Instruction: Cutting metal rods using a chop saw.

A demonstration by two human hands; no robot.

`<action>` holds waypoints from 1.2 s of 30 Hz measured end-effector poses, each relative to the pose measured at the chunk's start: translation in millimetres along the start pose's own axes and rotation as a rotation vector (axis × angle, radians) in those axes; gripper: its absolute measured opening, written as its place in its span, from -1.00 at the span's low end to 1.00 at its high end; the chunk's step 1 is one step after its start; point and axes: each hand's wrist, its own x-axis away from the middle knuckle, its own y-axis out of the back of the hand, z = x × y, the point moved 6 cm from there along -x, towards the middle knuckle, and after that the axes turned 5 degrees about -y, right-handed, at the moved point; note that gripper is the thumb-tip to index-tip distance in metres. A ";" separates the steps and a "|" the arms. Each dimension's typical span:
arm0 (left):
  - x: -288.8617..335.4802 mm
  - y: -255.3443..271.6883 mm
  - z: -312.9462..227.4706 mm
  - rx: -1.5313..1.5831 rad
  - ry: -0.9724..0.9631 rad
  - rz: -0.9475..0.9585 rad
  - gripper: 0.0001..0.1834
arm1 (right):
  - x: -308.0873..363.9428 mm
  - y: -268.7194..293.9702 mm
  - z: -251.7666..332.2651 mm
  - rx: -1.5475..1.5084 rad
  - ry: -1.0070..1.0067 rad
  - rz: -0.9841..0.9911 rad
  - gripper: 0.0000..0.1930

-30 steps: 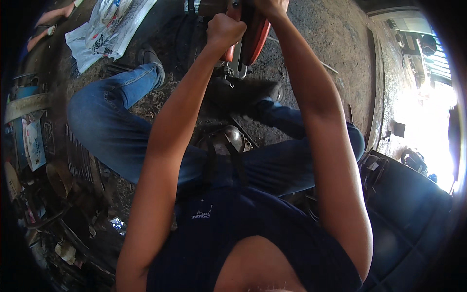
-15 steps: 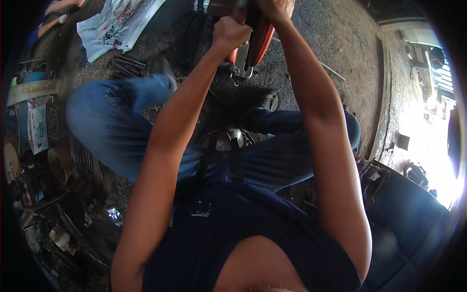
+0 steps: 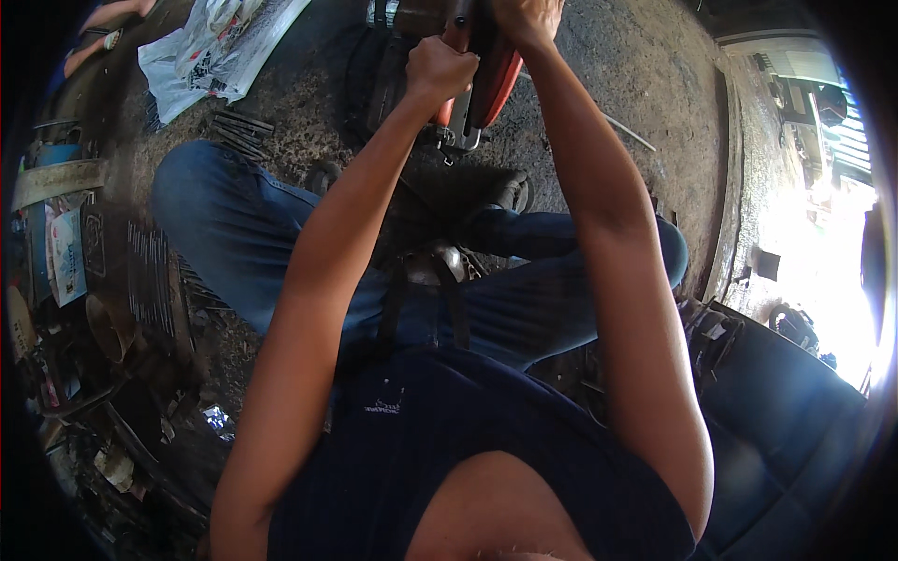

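Both hands (image 3: 440,70) have shifted slightly, gripping the red-handled tool (image 3: 491,79).

We see our left hand (image 3: 440,70) and right hand (image 3: 527,19) both gripping a red-handled tool (image 3: 488,79) held out over the dirt floor (image 3: 645,84). Our jeans-clad legs (image 3: 234,224) are bent below, a white plastic bag (image 3: 210,51) lying off left.

Single head-worn fisheye view, looking steeply down, close over arms and lap
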 end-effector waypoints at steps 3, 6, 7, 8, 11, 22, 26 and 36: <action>1.1 -1.9 1.3 0.035 -0.011 -0.017 -0.82 | 1.5 1.1 -1.9 -0.010 -0.005 0.006 -0.41; -0.6 -3.2 6.2 0.047 -0.013 -0.047 -0.82 | 1.2 0.6 -0.5 0.003 -0.013 -0.005 -0.42; -0.7 -3.8 5.7 0.045 -0.015 -0.065 -0.81 | 1.6 -0.6 -3.6 0.007 -0.016 -0.006 -0.42; -0.8 -5.8 5.3 0.046 -0.017 -0.059 -0.81 | 2.1 -1.4 -6.6 0.028 -0.017 -0.014 -0.41; -0.8 -8.3 9.9 0.049 -0.010 -0.055 -0.81 | 5.4 -1.4 -5.9 0.047 -0.015 -0.026 -0.41; 1.5 -8.2 13.3 -0.029 -0.066 -0.090 -0.76 | 12.0 1.5 -4.4 0.013 -0.015 -0.034 -0.38; 3.7 -7.0 15.6 -0.050 -0.063 -0.104 -0.77 | 13.9 -0.4 -3.7 0.034 -0.020 -0.020 -0.37; 7.5 -8.4 21.9 -0.008 -0.069 -0.141 -0.80 | 21.4 6.8 2.8 0.025 -0.007 -0.021 -0.37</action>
